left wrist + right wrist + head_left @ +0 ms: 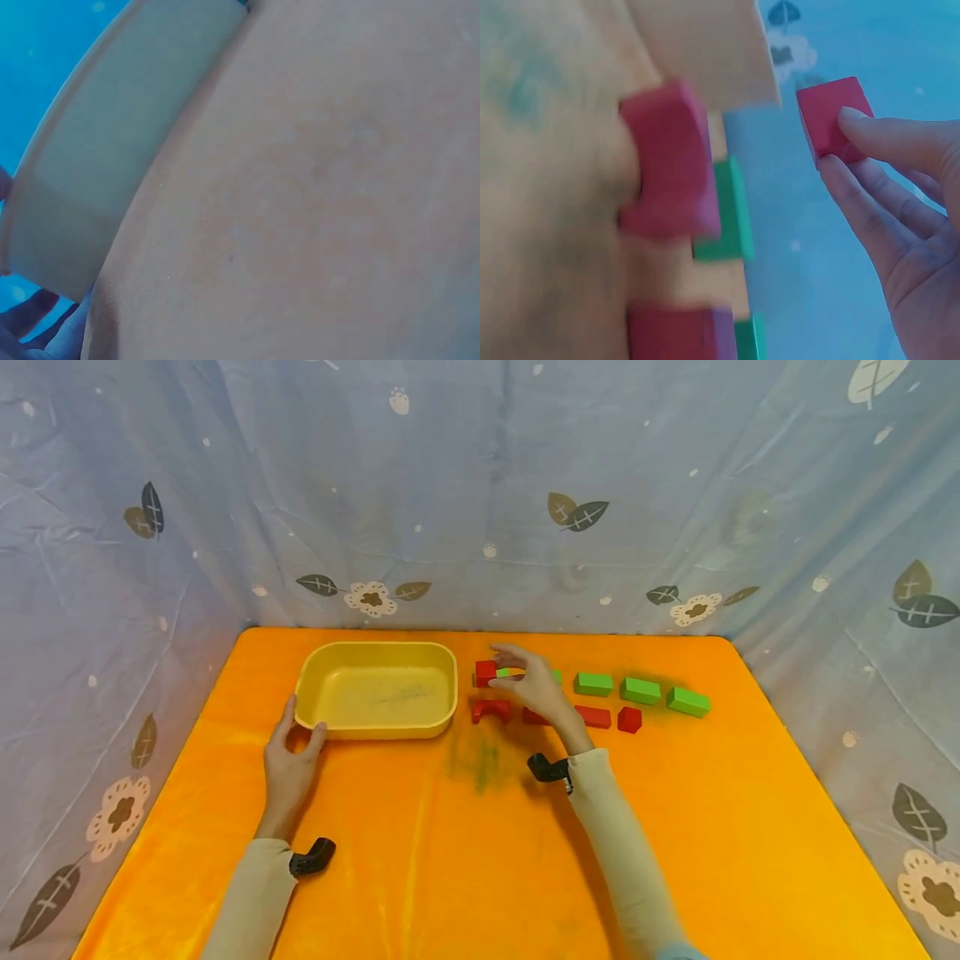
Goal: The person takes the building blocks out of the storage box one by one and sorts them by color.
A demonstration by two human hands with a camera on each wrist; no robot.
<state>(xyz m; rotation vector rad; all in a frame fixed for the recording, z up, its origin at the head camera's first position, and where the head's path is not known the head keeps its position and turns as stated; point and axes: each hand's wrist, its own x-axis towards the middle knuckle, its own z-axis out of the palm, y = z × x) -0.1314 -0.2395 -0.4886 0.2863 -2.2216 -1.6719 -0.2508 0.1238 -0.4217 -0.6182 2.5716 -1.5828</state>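
Note:
My right hand [534, 687] pinches a small red block [821, 112] between thumb and fingertips, just right of a yellow basin [375, 732]. In the right wrist view the block is up off the tabletop, its broad face showing. My left hand [291, 770] holds the basin's front left corner, thumb at the front wall and fingers along the left side. Below the held block lies a red arch-shaped block [492, 710]. Part of a green block [731, 210] shows behind the arch in the right wrist view. The basin's inside holds nothing.
Several green blocks [641, 691] form a back row to the right. In front of them lie red blocks, among them a long one [594, 717] and a small one [630, 720]. An orange cloth [420, 860] covers the table, and a patterned curtain [450, 510] surrounds it.

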